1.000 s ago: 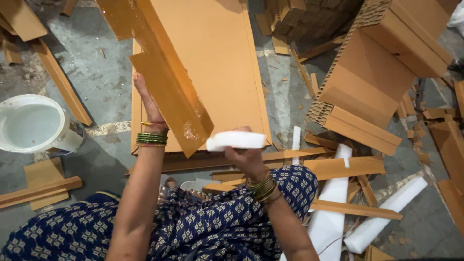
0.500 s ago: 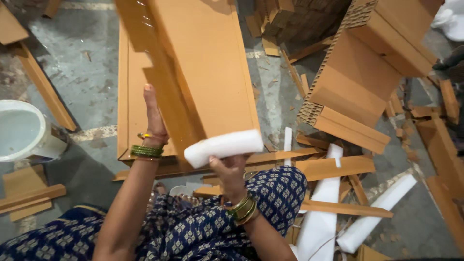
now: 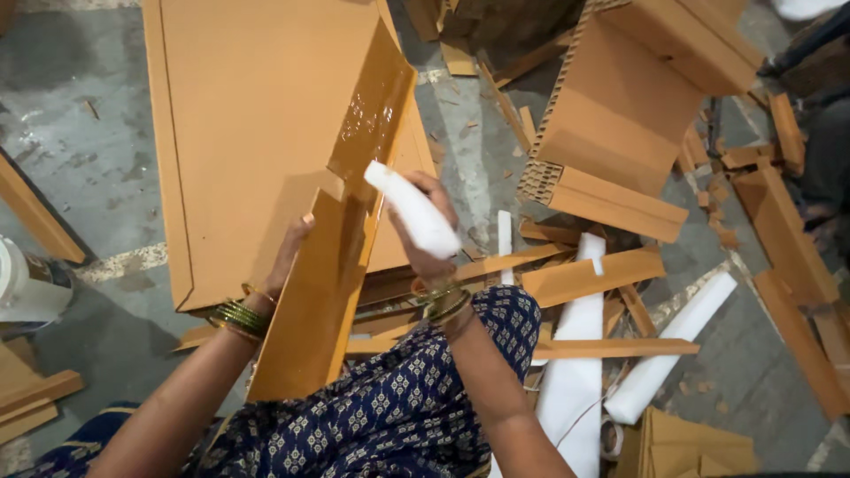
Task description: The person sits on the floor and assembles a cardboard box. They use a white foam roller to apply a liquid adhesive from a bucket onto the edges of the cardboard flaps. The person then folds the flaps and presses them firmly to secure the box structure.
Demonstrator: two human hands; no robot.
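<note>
Grey concrete floor [image 3: 97, 159] fills the upper left of the frame, littered with brown offcuts, and a large flat orange-brown cardboard sheet [image 3: 257, 133] lies across it at the top centre.

At the centre of the frame the left hand [image 3: 288, 257] is closed on the edge of a long folded orange-brown cardboard channel [image 3: 341, 257], fingers behind it and thumb on the near face, holding it tilted over the lap. Its upper inner face shines wet — it looks like fresh glue. The right hand [image 3: 423, 232] grips a white cylindrical roller-like tool [image 3: 412, 208], whose tip meets the channel just beside that glossy patch.

Risks from here, as I judge them:
- The channel is held by one edge only, so pressure from the white tool could twist it out of the hand.
- The wet coat could smear onto the fingers or the blue patterned cloth [image 3: 398, 407] below if the piece tips down.
- An uneven pass would leave dry spots, and a weak bond.
- Loose cardboard strips [image 3: 593, 274] and white rolled paper tubes [image 3: 673, 350] at the right crowd the knee — a dropped, sticky piece would pick up scraps.
</note>
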